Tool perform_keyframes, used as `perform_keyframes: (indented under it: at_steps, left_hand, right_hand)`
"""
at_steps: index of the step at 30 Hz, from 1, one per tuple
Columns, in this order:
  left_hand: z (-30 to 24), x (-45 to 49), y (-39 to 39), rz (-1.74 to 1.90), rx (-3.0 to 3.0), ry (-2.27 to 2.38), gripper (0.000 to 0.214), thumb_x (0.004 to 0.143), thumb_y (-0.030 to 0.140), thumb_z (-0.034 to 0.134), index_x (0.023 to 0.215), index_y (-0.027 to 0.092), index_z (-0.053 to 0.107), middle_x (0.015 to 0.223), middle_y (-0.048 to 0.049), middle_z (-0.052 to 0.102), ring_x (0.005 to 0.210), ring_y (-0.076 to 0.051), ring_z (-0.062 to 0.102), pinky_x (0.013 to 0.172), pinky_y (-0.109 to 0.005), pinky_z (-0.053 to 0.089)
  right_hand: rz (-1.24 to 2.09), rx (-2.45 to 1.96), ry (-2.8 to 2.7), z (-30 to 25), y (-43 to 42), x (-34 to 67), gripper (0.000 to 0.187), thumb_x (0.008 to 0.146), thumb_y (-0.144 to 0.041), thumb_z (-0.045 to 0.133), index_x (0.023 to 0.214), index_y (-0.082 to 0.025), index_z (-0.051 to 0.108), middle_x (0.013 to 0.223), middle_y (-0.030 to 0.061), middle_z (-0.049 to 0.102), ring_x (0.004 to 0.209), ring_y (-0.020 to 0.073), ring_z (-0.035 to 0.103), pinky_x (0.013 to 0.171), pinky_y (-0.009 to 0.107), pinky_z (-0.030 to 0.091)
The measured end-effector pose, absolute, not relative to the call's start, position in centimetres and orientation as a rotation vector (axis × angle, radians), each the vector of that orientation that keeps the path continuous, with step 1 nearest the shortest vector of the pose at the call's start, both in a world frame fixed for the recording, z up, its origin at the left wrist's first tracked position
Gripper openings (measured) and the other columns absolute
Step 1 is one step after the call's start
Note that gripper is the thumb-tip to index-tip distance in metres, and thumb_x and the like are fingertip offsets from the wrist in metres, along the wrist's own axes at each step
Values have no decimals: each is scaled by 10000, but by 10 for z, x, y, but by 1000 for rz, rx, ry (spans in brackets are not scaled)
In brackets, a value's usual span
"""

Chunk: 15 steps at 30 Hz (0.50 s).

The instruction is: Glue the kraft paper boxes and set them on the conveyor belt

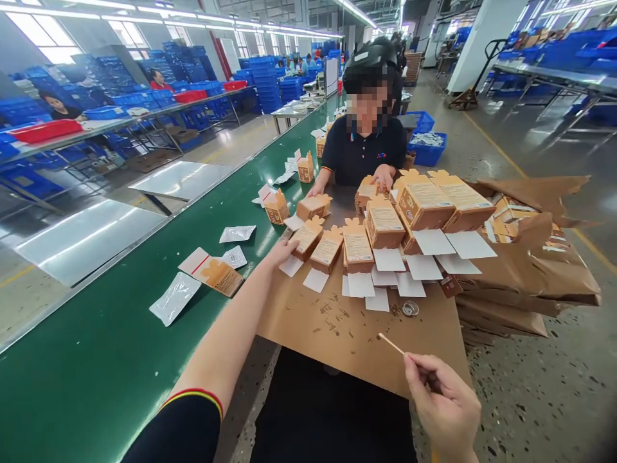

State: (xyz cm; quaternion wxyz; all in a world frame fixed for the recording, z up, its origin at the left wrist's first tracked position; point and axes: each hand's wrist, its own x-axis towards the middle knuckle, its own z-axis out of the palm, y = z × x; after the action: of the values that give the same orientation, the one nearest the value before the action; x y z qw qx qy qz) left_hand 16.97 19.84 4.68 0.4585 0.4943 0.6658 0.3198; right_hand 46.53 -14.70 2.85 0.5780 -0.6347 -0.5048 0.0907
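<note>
My right hand pinches a cotton swab over the front of the brown tabletop, its darkened tip pointing up and left. With my left arm stretched forward, my left hand grips the left edge of a small brown carton; some fingers are hidden behind it. That carton has a scalloped top flap and an open white flap toward me. Similar cartons, such as one just right of it, lie in a row and in stacked layers. A small clear round dish sits in front of the stack.
A co-worker across the table has both hands on cartons. To the left runs a green conveyor belt with silver pouches and an open carton. Brown wrapping paper with more cartons is at the right. Dark scraps dot the tabletop.
</note>
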Motion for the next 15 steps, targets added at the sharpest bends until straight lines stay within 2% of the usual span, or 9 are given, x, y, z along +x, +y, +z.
perform_keyframes:
  at_steps: [4, 9, 12, 15]
  left_hand:
    - [46, 113, 133, 796, 1157, 1680, 475, 842, 583, 852, 1134, 221, 754, 1070, -112, 864, 1161, -339, 835, 1060, -487, 667]
    - [29, 74, 61, 842, 1145, 1746, 608, 849, 649, 865, 1293, 243, 781, 1291, -140, 863, 1187, -338, 839, 1024, -475, 697]
    - [24, 91, 54, 872, 1138, 1711, 616, 859, 704, 836, 1275, 250, 836, 1349, -152, 874, 1221, -391, 837, 1003, -501, 703]
    - [27, 112, 60, 795, 1265, 1587, 613, 782, 766, 862, 1114, 251, 885, 1314, -143, 898, 1290, -456, 812, 1092, -546, 675]
  right_hand:
    - [93, -1595, -1136, 23, -137, 502, 415, 1055, -570, 818, 838, -221, 879, 700, 70, 792, 541, 178, 676, 535, 281, 596]
    - [59, -1694, -1117, 13, -113, 522, 483, 1050, -640, 783, 825, -220, 864, 689, 68, 779, 550, 175, 659, 568, 289, 593]
    - [43, -1757, -1143, 8, -101, 530, 540, 1037, -699, 750, 816, -218, 853, 681, 75, 768, 559, 184, 656, 588, 302, 591]
    - [38, -1834, -1210, 6, -92, 538, 565, 1015, -737, 719, 772, -235, 809, 654, 67, 753, 549, 193, 664, 587, 306, 574]
